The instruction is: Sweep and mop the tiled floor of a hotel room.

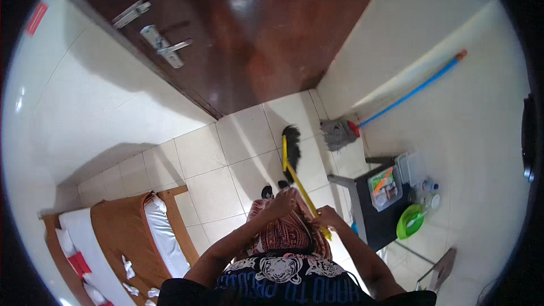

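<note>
A broom with a yellow handle (302, 187) and dark bristles (292, 146) slants down to the tiled floor before me. My right hand (326, 216) is closed around the handle near its upper end. Left of the handle, my left hand (284, 205) is over the red patterned clothing (282, 231) on my legs. Its fingers are partly hidden, so whether it grips the cloth is unclear. The bristles lie just ahead of my dark-shod feet (267, 191).
A brown door (255, 42) stands ahead. Against the right wall leans a mop with a blue handle (410, 93) and grey head (338, 134). Right of me, a black table (384, 231) holds a plastic container (384, 187) and green bowl (410, 222). A bed (123, 233) is at left.
</note>
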### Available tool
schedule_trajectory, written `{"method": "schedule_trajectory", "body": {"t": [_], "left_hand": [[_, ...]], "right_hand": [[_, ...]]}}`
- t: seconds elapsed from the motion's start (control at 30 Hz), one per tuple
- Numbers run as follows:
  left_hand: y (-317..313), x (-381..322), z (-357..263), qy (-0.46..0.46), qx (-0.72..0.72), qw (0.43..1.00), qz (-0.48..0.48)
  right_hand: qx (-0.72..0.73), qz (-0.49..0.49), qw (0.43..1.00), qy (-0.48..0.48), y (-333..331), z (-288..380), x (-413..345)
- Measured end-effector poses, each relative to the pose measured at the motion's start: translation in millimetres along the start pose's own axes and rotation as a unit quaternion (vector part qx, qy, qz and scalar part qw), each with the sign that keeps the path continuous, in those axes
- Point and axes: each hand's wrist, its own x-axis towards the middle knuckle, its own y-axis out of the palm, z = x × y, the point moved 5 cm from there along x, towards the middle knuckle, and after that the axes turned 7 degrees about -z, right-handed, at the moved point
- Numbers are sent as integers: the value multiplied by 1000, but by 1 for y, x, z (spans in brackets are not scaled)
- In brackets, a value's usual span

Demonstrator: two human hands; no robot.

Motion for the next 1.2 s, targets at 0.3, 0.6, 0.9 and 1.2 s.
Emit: {"method": "schedule_trajectory", "body": {"t": [0.3, 0.6, 0.9, 1.2], "left_hand": [[-16, 3, 45, -27, -69, 994, -86], [-59, -5, 121, -59, -164, 945, -276], [-67, -44, 109, -169, -226, 874, -395], [-60, 3, 53, -148, -231, 890, -364]], "right_hand": [[170, 88, 981, 34, -11, 61, 67], [-105, 23, 993, -45, -113, 138, 18], [-279, 107, 945, -130, -57, 182, 131], [-153, 217, 951, -161, -40, 219, 176]]}}
